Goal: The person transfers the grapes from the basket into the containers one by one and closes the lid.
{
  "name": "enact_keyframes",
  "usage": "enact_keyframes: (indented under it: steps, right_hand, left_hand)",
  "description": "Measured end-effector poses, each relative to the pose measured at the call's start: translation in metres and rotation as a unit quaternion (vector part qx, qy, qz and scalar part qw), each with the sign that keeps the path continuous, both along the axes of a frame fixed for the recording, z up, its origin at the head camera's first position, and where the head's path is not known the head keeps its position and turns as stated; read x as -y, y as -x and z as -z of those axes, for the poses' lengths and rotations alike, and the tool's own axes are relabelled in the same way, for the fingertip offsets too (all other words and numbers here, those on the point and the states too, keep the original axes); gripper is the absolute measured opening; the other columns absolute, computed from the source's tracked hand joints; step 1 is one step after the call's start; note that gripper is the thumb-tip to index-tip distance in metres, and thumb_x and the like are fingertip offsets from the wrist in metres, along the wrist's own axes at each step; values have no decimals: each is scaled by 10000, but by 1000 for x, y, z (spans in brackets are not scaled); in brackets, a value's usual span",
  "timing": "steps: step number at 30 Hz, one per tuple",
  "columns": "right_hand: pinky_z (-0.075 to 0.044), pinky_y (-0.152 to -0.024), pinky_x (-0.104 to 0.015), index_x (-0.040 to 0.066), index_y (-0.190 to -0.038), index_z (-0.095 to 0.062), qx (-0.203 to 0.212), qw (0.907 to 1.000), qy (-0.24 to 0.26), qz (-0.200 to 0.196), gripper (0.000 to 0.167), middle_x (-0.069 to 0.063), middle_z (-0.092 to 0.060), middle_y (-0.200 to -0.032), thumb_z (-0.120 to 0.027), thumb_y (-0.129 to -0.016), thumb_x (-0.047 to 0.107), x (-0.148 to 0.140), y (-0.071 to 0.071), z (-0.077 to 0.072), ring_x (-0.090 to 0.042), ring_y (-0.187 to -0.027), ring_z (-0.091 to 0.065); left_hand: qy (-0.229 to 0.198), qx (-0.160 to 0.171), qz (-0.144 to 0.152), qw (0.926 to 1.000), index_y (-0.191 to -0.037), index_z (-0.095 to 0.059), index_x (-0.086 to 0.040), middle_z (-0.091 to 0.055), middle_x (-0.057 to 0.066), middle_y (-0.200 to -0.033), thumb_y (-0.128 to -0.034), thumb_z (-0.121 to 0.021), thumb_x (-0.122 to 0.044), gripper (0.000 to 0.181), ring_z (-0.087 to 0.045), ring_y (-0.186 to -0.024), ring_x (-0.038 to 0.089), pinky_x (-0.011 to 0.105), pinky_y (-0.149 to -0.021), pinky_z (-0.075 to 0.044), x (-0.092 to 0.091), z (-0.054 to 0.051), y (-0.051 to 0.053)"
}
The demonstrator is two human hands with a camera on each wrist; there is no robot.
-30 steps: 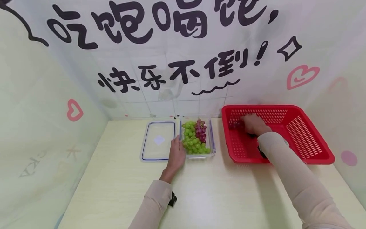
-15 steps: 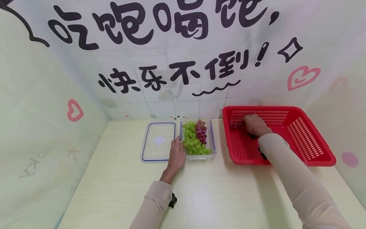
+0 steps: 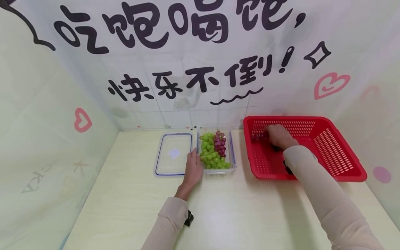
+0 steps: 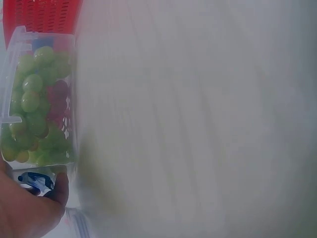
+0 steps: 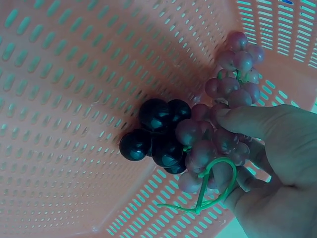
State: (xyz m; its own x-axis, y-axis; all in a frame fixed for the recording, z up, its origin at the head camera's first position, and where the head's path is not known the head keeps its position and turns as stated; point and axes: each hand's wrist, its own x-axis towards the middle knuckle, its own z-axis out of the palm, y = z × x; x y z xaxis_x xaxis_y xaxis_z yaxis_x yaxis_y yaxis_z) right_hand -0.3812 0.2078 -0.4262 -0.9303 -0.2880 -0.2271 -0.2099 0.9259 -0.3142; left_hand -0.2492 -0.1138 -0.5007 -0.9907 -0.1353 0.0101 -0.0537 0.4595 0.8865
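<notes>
Little has been moved since the earlier frame. Red grapes (image 3: 258, 137), right of centre, are pinched by the right hand (image 3: 280, 136) in the basket (image 3: 335, 152); the box (image 3: 218, 171) at centre is touched by the left hand (image 3: 194, 168), fingers extended. Some grapes could be crushed by overtight pinching.

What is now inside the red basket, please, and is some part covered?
The red basket holds purple grapes, which the right hand grips, and black grapes beside them. Whatever lies directly beneath the hand and grapes is covered and cannot be seen.
</notes>
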Motion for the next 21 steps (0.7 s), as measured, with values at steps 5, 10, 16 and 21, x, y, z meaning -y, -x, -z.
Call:
enact_keyframes:
  steps: [5,10,16,21]
  right_hand:
    - [-562,-707,-374,49,-1204,-664,104,9998,170,94,313,-168,-661,-1011,-661,-892,31,-1,0,-4,-289,-841,-622]
    - [-570,-703,-365,64,-1243,-654,161,9994,298,102,341,-169,-659,-1060,-631,-906,21,-3,-2,-3,-293,-865,-627]
    - [-570,-706,-385,50,-1202,-667,4,9996,284,-54,294,-167,-669,-1014,-623,-914,12,-4,-3,-5,-294,-847,-622]
    - [-588,-734,-410,47,-1236,-652,94,9990,445,20,333,-187,-663,-1059,-645,-905,15,-5,-3,-5,-297,-855,-628]
  left_hand:
    - [46,-24,-2,10000,-1526,-261,65,-358,292,-1451,-1093,-264,-159,488,-364,-1389,430,536,-1168,-298,0,0,0]
    - [37,-36,3,10000,-1528,-256,63,-351,292,-1460,-1094,-260,-171,494,-357,-1396,427,528,-1175,-289,1,2,0]
    - [23,-64,52,10000,-1526,-248,75,-350,297,-1451,-1097,-247,-166,492,-355,-1395,428,532,-1172,-292,2,1,-1]
    - [29,-93,57,9999,-1522,-252,81,-356,301,-1442,-1094,-252,-155,489,-357,-1391,436,538,-1169,-294,2,2,0]
